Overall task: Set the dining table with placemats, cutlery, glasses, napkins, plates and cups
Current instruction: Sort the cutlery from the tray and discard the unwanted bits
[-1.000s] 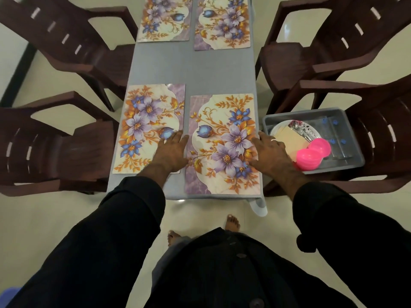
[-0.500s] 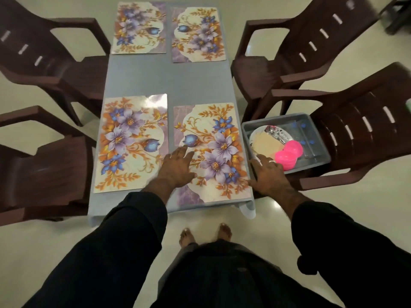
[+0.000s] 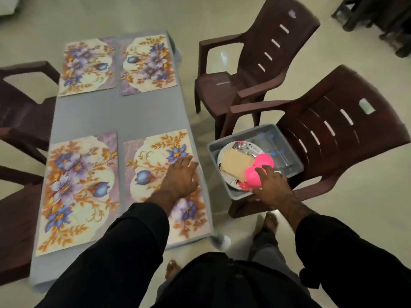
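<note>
While standing at the six o'clock end, looking down on the grey surface (image 3: 120, 114), bare apart from its mats. Flanked at three o'clock by a brown chair (image 3: 333, 134) with the supplies on its seat. Four floral placemats already down: near-left placemat (image 3: 77, 192) at seven o'clock, near-right placemat (image 3: 155, 152) at five, far-left placemat (image 3: 87, 65) at eleven, far-right placemat (image 3: 148, 64) at one. Nothing on any of them yet.

On that chair seat, a grey bin (image 3: 239, 194), well apart from the surface's edge. Inside it, a plate (image 3: 224, 152) at nine o'clock, a tan napkin (image 3: 238, 164) lying across it, clear glasses (image 3: 275, 143) at one o'clock, two pink cups (image 3: 263, 161) at five o'clock, some cutlery (image 3: 244, 147) near the top of the plate, too blurred to count.

Since a second ago: right grip (image 3: 270, 185) gone from the edge of the near-right placemat to the bin, now over the nearer pink cup, fingers loosely spread and touching it, not seen closed round it. Left grip (image 3: 180, 178) slid toward three o'clock on the same mat, flat, fingers spread, holding nothing.

Reads as the placemat stage finished and unloading about to begin, likely with a cup. Most of the task left to do.
</note>
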{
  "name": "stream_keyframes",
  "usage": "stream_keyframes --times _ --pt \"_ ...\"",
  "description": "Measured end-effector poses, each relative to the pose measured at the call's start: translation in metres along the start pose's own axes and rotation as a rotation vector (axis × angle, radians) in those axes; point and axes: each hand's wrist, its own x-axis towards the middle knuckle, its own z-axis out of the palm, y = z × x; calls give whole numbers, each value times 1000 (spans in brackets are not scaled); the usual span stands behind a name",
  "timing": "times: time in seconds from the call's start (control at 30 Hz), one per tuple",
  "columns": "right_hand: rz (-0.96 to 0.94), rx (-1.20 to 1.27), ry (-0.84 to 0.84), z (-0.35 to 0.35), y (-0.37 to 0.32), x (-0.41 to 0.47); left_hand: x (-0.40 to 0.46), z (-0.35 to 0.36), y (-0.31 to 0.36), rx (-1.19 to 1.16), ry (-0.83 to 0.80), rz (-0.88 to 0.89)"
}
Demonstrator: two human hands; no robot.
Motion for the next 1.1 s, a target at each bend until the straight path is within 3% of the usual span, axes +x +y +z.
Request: stream_keyframes --times 0.27,0.4,0.63,0.87,1.1 --pt "-68 92 -107 1 166 110 132 30 159 -84 -175 -138" --pt "-71 163 -128 -6 216 141 168 34 201 -142 -240 -199" --pt "-160 210 -230 22 226 182 191 64 187 -204 -300 -350" --pt "-238 141 -233 63 227 236 245 120 171 -290 -324 -361" --pt "-70 173 -231 98 235 284 289 174 171 -439 -468 -521"
